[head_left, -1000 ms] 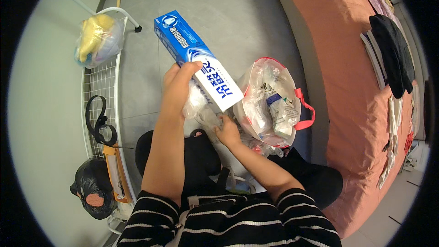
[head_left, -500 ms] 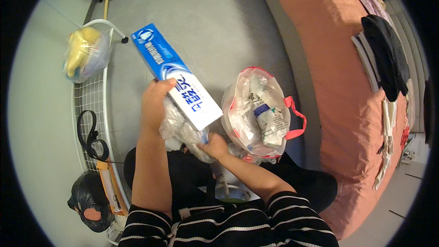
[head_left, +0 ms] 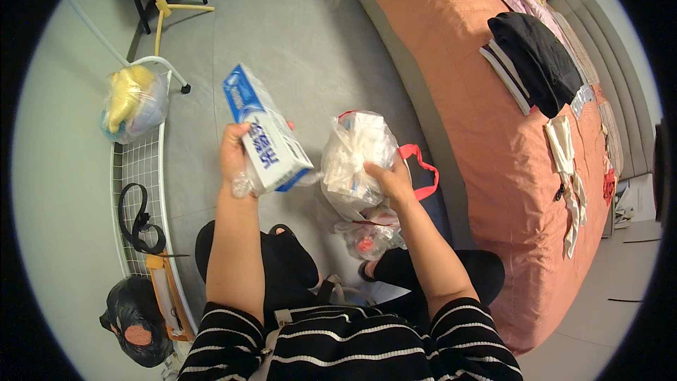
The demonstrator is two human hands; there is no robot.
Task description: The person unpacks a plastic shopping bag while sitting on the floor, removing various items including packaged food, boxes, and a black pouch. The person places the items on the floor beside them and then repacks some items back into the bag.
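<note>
My left hand point(head_left: 235, 152) is closed around a long blue-and-white carton point(head_left: 268, 134), held up at a slant over the floor. Crumpled clear plastic point(head_left: 242, 184) shows beneath that hand. To the right is a translucent plastic bag point(head_left: 345, 187) with a red handle point(head_left: 425, 173), bulging with white crumpled plastic. My right hand point(head_left: 391, 180) grips the bag at its right side, thumb laid over the white plastic; its other fingers are mostly hidden. Below the bag, near my foot, lies a clear plastic bundle point(head_left: 368, 240) with something red inside.
A bed point(head_left: 451, 56) with an orange cover runs along the right, folded dark clothes point(head_left: 539, 63) on it. At left stands a white wire rack point(head_left: 163, 169), with a bag of yellow things point(head_left: 134, 99), a black strap point(head_left: 127, 219) and a black bag point(head_left: 137, 317) by it.
My right hand has left the clear plastic under the carton and moved right onto the red-handled bag. The carton has turned, showing its side. White plastic now fills the bag's top. The view has shifted.
</note>
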